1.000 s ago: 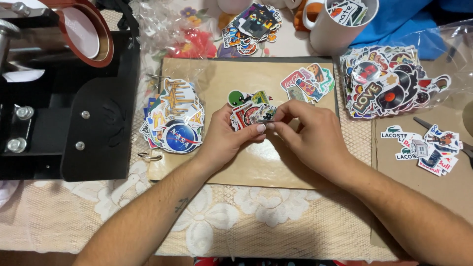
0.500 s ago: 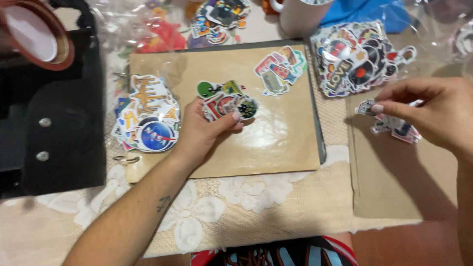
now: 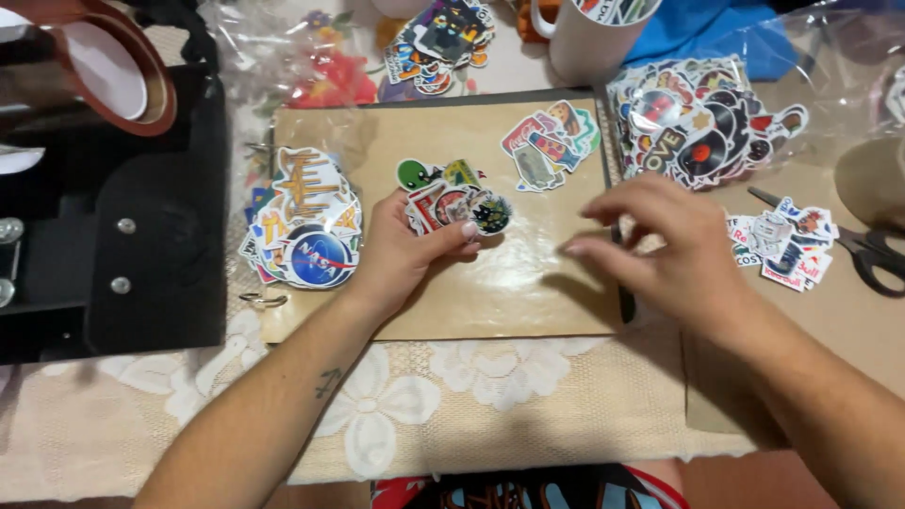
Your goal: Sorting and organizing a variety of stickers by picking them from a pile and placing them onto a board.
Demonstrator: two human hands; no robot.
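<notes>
Left hand [image 3: 405, 250] pinching sticker stack [image 3: 452, 203] mid-board [image 3: 528, 283]; right hand [image 3: 660, 245] spread, empty, hovering at board's right edge near scissors [image 3: 872, 250].

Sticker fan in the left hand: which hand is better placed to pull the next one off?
Right, probably. The left hand is occupied gripping the sticker fan, while the right hand is empty, fingers spread, hovering over the brown board just right of the fan.
</notes>
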